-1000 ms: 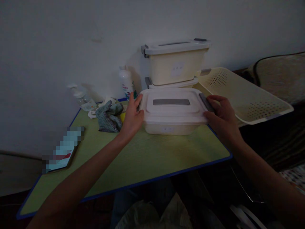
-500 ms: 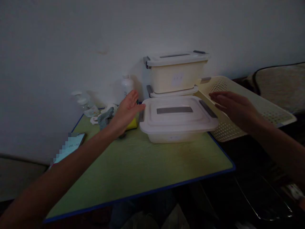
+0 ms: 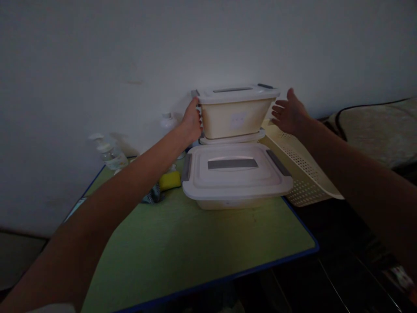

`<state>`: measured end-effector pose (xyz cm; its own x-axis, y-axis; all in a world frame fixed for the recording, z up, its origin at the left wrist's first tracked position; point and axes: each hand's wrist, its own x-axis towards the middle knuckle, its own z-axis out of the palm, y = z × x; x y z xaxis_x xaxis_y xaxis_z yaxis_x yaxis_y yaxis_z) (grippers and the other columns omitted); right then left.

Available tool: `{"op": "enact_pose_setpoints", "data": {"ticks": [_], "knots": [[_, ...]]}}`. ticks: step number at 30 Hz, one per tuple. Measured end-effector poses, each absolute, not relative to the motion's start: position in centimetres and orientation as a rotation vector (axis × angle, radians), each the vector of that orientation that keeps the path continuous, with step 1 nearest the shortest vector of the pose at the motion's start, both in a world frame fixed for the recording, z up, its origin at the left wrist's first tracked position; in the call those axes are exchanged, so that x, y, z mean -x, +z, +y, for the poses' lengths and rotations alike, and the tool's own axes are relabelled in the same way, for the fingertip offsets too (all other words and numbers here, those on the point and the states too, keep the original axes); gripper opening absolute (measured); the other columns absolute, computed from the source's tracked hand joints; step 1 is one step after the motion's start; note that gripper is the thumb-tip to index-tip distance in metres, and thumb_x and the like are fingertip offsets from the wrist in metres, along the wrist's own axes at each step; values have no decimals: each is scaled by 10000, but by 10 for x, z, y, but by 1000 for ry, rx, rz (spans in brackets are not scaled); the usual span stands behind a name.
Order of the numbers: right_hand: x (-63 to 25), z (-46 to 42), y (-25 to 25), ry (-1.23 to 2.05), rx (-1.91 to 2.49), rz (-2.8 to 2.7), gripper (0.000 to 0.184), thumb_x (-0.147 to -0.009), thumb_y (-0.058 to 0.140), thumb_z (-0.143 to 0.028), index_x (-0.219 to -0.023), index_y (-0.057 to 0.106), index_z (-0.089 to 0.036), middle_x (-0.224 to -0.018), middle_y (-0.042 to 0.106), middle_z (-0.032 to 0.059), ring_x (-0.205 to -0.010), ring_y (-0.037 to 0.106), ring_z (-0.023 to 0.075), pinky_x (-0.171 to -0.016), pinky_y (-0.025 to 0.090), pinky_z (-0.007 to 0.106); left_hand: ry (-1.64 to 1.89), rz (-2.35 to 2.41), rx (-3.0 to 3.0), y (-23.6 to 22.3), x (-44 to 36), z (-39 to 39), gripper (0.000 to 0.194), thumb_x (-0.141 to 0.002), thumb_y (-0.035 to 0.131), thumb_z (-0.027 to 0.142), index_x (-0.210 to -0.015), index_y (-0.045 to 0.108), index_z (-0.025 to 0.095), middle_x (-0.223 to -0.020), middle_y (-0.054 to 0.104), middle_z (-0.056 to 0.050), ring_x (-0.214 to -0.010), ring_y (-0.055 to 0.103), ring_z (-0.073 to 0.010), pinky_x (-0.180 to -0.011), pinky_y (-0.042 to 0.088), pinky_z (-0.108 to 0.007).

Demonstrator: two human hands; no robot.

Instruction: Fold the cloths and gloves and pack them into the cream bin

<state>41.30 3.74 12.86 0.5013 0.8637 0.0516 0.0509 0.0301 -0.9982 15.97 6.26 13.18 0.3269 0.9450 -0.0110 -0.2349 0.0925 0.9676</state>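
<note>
A cream storage box [image 3: 236, 119] with a white lid and grey latches stands on another lidded box [image 3: 239, 139] by the wall. My left hand [image 3: 192, 121] is closed against the left end of the upper box, its thumb by the lid's edge. Just off that box's right end is my right hand [image 3: 289, 114], open with fingers spread and holding nothing. In front of the stack, a third storage box [image 3: 237, 184] sits on the green table [image 3: 202, 248], its white lid on and a grey handle strip across the top.
A yellow sponge [image 3: 169, 180] and a grey-green cloth [image 3: 153, 194] lie left of the front box. Behind are a pump bottle [image 3: 112, 155] and a white bottle [image 3: 167, 121], partly covered by my arm. A cream perforated basket [image 3: 302, 187] is at the table's right edge.
Both hands have let go of the front box, which now rests on the table. They have moved forward to the upper box of the stack; the left hand has reached its end.
</note>
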Motion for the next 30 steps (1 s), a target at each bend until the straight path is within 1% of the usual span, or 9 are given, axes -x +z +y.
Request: {"op": "enact_pose_setpoints", "data": {"ticks": [2, 4, 7, 10, 17, 21, 24, 27, 30], "knots": [[-412, 47, 122, 786, 1373, -914, 528, -895, 189, -612, -1057, 541, -254, -1324, 505, 56, -1271, 429, 194, -1036, 367, 403, 1046, 801, -1134, 131, -163, 65, 547, -944, 171, 516, -1209, 463, 137, -1345, 502, -90, -1315, 361, -242, -1112, 232, -372], [-413, 54, 117, 794, 1302, -1006, 500, -879, 219, -631, -999, 553, -279, -1255, 551, 34, -1198, 495, 201, -978, 431, 407, 1057, 811, -1134, 131, -164, 65, 517, -949, 186, 511, -1155, 495, 150, -1282, 555, -75, -1293, 383, -238, -1105, 246, -372], [-416, 58, 113, 810, 1227, -1107, 468, -861, 270, -646, -957, 545, -280, -1227, 555, 35, -1131, 537, 206, -895, 493, 385, 1048, 811, -1113, 131, -163, 64, 492, -945, 210, 518, -1128, 505, 170, -1225, 593, -70, -1267, 417, -239, -1092, 274, -385], [-414, 51, 117, 843, 1214, -1109, 468, -871, 256, -641, -927, 537, -270, -1211, 559, 39, -1105, 548, 201, -860, 509, 367, 1037, 787, -1098, 129, -161, 66, 504, -938, 210, 535, -1145, 494, 175, -1207, 599, -82, -1232, 464, -242, -1055, 334, -384], [-386, 6, 147, 941, 1150, -975, 438, -954, 204, -527, -888, 508, -219, -1280, 535, 28, -1094, 532, 120, -946, 436, 266, 1058, 756, -1100, 143, -146, 56, 512, -925, 246, 527, -1163, 491, 147, -1166, 607, -119, -1258, 443, -281, -1020, 376, -406], [-378, -29, 151, 920, 1114, -1068, 443, -960, 176, -506, -917, 512, -221, -1353, 489, 34, -1174, 506, 143, -964, 433, 296, 1045, 732, -1133, 154, -130, 28, 518, -953, 194, 489, -1147, 484, 106, -1139, 607, -121, -1252, 446, -271, -1029, 360, -395], [-372, -59, 143, 915, 1092, -1095, 420, -939, 229, -521, -928, 552, -252, -1369, 487, -3, -1250, 458, 168, -1009, 417, 330, 1040, 762, -1135, 154, -118, 2, 493, -954, 185, 483, -1114, 507, 145, -1112, 617, -105, -1235, 467, -274, -1021, 373, -407], [-363, -87, 132, 932, 1065, -1050, 370, -928, 287, -499, -934, 589, -285, -1346, 515, -31, -1273, 441, 162, -1057, 377, 343, 1017, 783, -1153, 150, -107, -20, 454, -948, 207, 473, -1092, 525, 182, -1094, 625, -86, -1220, 483, -278, -1014, 388, -430], [-354, -108, 123, 934, 1081, -1044, 371, -931, 282, -477, -939, 612, -308, -1316, 542, -44, -1287, 428, 167, -1083, 344, 372, 1004, 808, -1104, 145, -98, -37, 448, -939, 212, 466, -1055, 540, 183, -1073, 631, -79, -1204, 501, -250, -1031, 390, -408]]}}
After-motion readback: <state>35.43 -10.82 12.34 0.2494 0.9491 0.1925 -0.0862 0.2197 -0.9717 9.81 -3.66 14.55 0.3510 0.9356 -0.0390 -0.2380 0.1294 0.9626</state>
